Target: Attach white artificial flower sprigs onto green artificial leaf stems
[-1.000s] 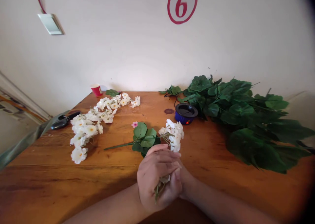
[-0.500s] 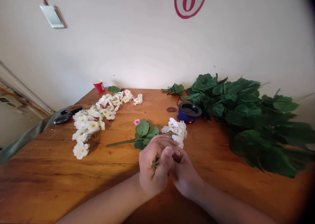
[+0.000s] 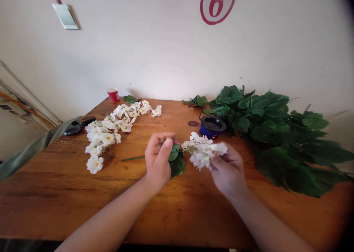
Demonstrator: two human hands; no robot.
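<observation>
My right hand is closed around a bunch of white artificial flowers, its blossoms facing up and left. Thin stems stick out from the bunch toward my left hand. That hand is curled, thumb up, and whatever its fingers may hold is hidden. Behind it, partly covered, lies a stem with green leaves on the table; the stem's bare end pokes out to the left. More white blossoms show just behind the bunch, partly overlapped by it.
White flowers lie in a long row at left, beside black-handled scissors. A red paper cup stands at the back. Near the right hand sits a blue pot with a black rim and red light. Green leaves heap up at right.
My hands were clasped together over stems; they have parted. The right hand has moved right and up, the white bunch now showing in it. The left has shifted left.
</observation>
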